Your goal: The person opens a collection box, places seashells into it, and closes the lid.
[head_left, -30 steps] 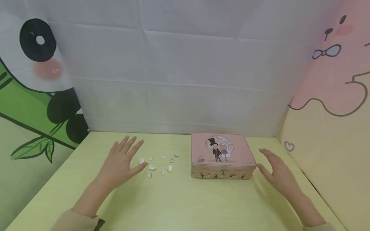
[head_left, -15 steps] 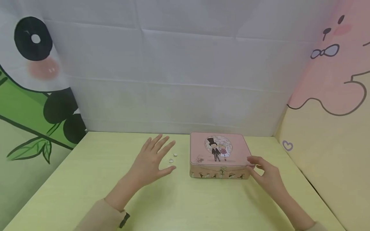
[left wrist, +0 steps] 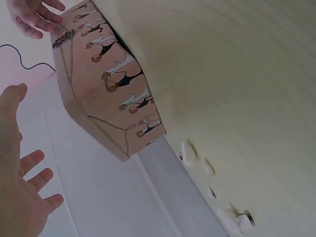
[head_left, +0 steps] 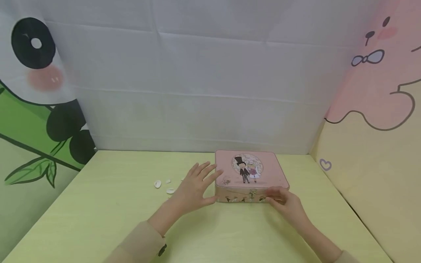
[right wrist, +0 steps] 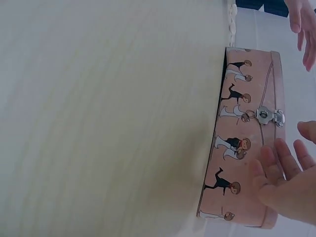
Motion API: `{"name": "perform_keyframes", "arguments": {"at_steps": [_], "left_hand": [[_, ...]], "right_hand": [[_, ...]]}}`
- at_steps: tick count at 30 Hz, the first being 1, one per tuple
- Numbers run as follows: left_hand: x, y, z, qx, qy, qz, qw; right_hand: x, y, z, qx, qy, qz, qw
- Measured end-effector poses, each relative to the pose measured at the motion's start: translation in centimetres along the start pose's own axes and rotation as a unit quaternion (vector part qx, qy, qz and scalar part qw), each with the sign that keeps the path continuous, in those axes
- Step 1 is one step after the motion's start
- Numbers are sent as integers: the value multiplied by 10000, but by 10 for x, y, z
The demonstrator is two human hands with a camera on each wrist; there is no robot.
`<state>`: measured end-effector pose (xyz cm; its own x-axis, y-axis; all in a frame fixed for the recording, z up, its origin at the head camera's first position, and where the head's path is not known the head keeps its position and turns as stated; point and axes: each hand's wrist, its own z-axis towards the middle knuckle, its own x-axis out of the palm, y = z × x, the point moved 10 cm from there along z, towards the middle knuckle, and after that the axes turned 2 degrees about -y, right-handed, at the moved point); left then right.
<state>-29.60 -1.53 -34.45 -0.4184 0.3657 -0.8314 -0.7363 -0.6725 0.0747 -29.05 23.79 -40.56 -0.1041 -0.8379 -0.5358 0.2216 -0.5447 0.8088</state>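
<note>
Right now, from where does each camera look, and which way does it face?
Head: worn on the head, looking forward and down at the pink tin box and white shells; left hand, right hand and sleeves show.
Left wrist: worn there, facing the pink tin box's front; left hand at left edge, right hand top left.
Right wrist: worn there, facing the same side; right hand lower right, left hand upper right.
Both wrist views share the metal clasp.

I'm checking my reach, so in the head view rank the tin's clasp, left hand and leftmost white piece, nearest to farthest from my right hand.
From your right hand:
1. Clasp, on the front of the pink tin.
2. Left hand, by the tin's left side.
3. Leftmost white piece, on the table left of that hand.
</note>
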Motion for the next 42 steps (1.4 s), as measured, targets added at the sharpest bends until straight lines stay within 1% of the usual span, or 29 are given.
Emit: {"name": "perform_keyframes", "arguments": {"at_steps": [3,5,8,11,14,17,21,24,26,29,33,38,42], "left_hand": [[10,-3,3,79,145,-136,9998],[15,-5,5,179,181,-229,9994],[22,-8,7,332,268,-291,9987],[32,-9,9,440,457,-173,9978],[43,-10,10,503,707,42,9962],[51,-11,11,592,873,218,9942],[55,-14,13,772,852,276,9930],[56,-17,14,957,712,381,9921],[56,-19,14,1089,574,489,9912],[54,-21,15,1242,317,537,9903],[53,-21,16,1324,132,522,9897],[55,-20,16,1258,168,401,9911],[55,-19,17,1154,240,285,9926]], "right_hand": [[13,-5,1,259,280,345,9987],[22,-10,1,460,488,679,9954],[36,-19,-1,761,775,1155,9873],[47,-25,-4,1118,894,1595,9768],[55,-29,-9,1581,813,1931,9649],[60,-30,-13,1920,700,2154,9549],[65,-29,-16,2207,466,2458,9427],[68,-29,-17,2353,203,2590,9365],[68,-30,-17,2439,22,2618,9338],[69,-30,-18,2522,-223,2576,9325],[69,-30,-19,2596,-422,2484,9323],[71,-30,-19,2606,-581,2278,9364],[72,-31,-19,2659,-762,2107,9376]]}}
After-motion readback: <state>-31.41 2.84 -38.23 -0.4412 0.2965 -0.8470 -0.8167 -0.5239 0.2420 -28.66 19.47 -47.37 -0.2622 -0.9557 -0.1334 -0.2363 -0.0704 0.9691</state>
